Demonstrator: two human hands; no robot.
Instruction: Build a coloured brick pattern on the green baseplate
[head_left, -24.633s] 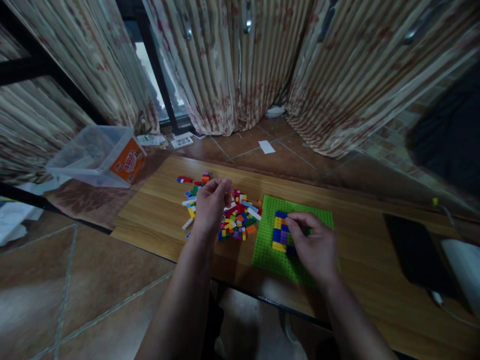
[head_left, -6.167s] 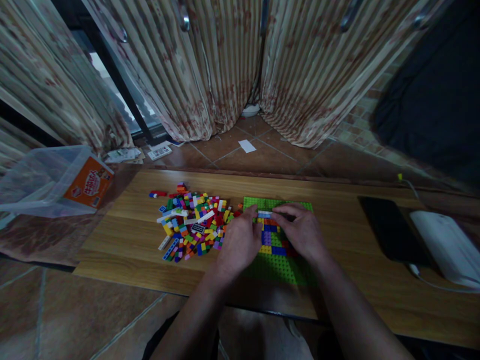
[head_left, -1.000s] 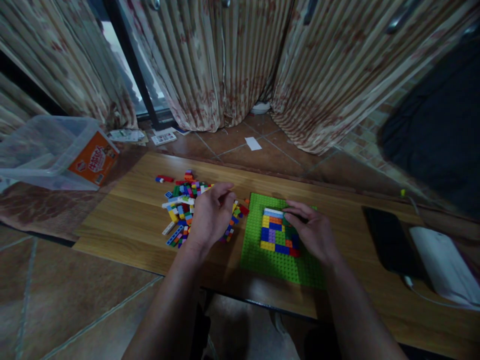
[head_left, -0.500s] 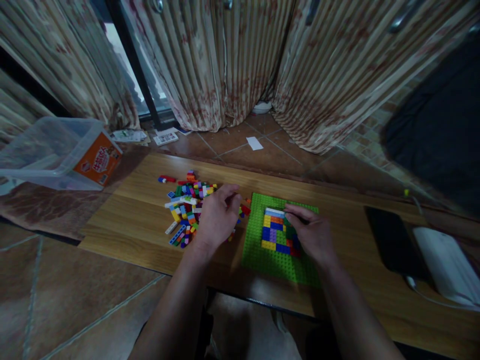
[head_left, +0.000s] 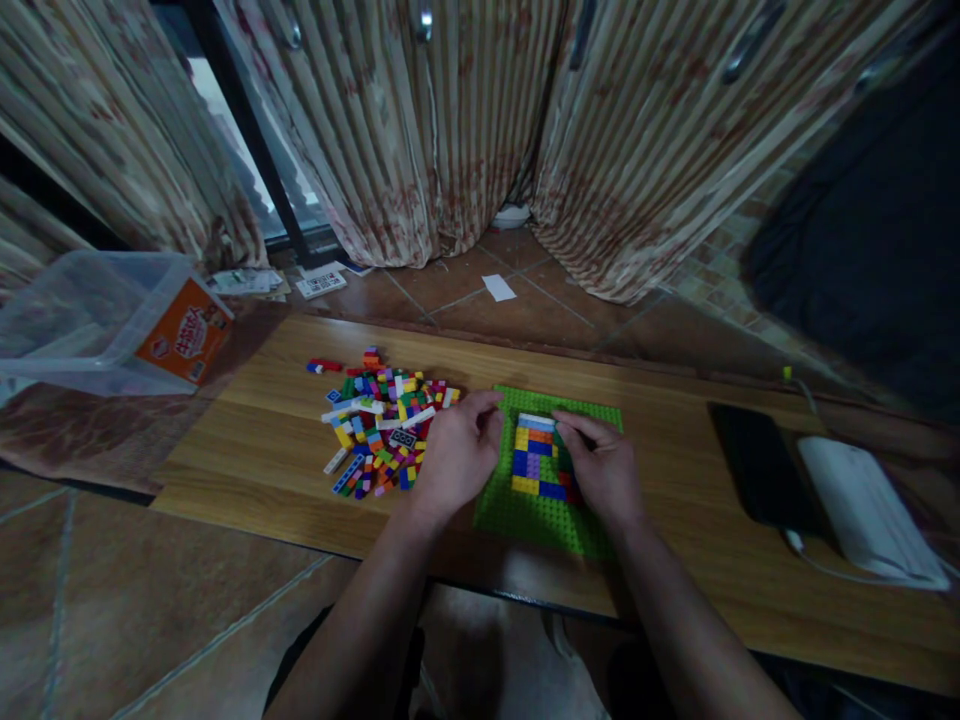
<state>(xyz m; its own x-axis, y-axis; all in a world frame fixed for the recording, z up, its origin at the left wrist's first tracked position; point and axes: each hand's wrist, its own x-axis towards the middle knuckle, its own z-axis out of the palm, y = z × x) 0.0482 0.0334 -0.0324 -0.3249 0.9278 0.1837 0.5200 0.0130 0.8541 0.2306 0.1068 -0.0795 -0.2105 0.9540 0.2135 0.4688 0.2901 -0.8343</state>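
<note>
A green baseplate [head_left: 540, 525] lies on the wooden table [head_left: 247, 440], carrying a flat patch of blue, yellow, orange, purple and white bricks [head_left: 532, 455]. A pile of loose coloured bricks [head_left: 379, 430] lies to its left. My left hand [head_left: 456, 455] is at the plate's left edge, just left of the patch. Its fingers are pinched together and what they hold is hidden. My right hand [head_left: 601, 468] rests on the plate's right half, fingers bent and pressing down by the patch's right side.
A clear plastic tub with an orange label [head_left: 112, 320] sits off the table's left end. A black flat device [head_left: 759, 465] and a white device [head_left: 862, 510] with a cable lie at the right. Striped curtains [head_left: 465, 120] hang behind, with papers [head_left: 321, 283] on the tiled floor.
My left hand has left the brick pile and moved right to the baseplate's left edge, fingers still pinched. My right hand has stayed on the plate. The view shifted slightly.
</note>
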